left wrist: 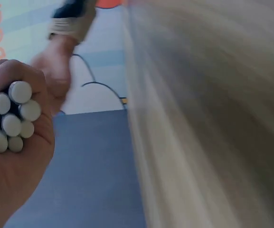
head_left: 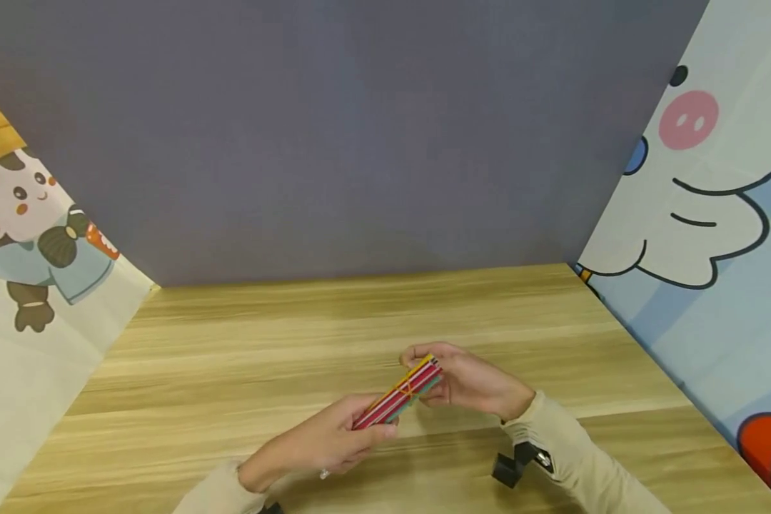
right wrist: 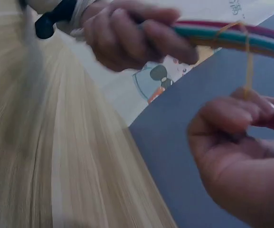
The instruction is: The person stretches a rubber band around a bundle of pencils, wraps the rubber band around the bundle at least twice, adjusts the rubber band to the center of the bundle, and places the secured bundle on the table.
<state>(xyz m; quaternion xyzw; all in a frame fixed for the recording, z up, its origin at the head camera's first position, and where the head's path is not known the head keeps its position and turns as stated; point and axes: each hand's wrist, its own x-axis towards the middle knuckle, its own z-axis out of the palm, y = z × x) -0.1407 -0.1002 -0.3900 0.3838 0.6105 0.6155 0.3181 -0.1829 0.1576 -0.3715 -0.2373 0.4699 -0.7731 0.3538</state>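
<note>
Above the wooden table point(head_left: 231, 357), both hands hold up a bundle of coloured sticks point(head_left: 400, 396). My left hand point(head_left: 353, 432) grips the bundle's near end; in the left wrist view the sticks' round white ends point(left wrist: 11, 118) poke out of that fist point(left wrist: 18, 166). A yellow rubber band point(head_left: 408, 389) is looped round the bundle near its far end. My right hand point(head_left: 433, 378) is at that far end. In the right wrist view its fingertips point(right wrist: 243, 107) pinch the band point(right wrist: 247, 61) and stretch it down from the sticks point(right wrist: 222, 35).
A grey wall point(head_left: 334, 143) closes the back of the table. Cartoon-printed panels stand at the left point(head_left: 32, 285) and right point(head_left: 713, 235) sides. A black camera mount point(head_left: 512, 462) sits on the right wrist. Bare wood lies all round the hands.
</note>
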